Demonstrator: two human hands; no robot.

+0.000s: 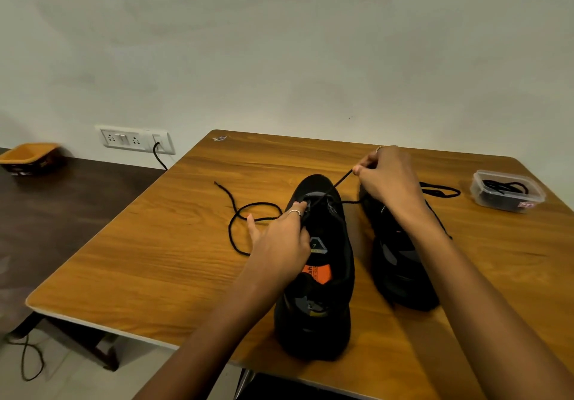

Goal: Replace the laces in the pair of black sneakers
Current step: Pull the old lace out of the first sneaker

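Note:
Two black sneakers stand side by side on the wooden table (155, 260), toes pointing away from me. The left sneaker (323, 291) has an orange insole label. My left hand (282, 241) rests on its tongue, fingers curled at the front eyelets. A black lace (248, 213) runs from that eyelet area and loops over the table to the left. My right hand (388, 179) pinches the lace's other end, pulled taut up and to the right from the toe eyelets. The right sneaker (400, 263) lies partly under my right forearm, with another lace (441, 190) trailing beside it.
A clear plastic box (506, 191) with black laces inside sits at the table's right back. A wall socket panel (136, 140) with a plugged cable lies left of the table. An orange tub (29, 155) rests on a dark surface at far left.

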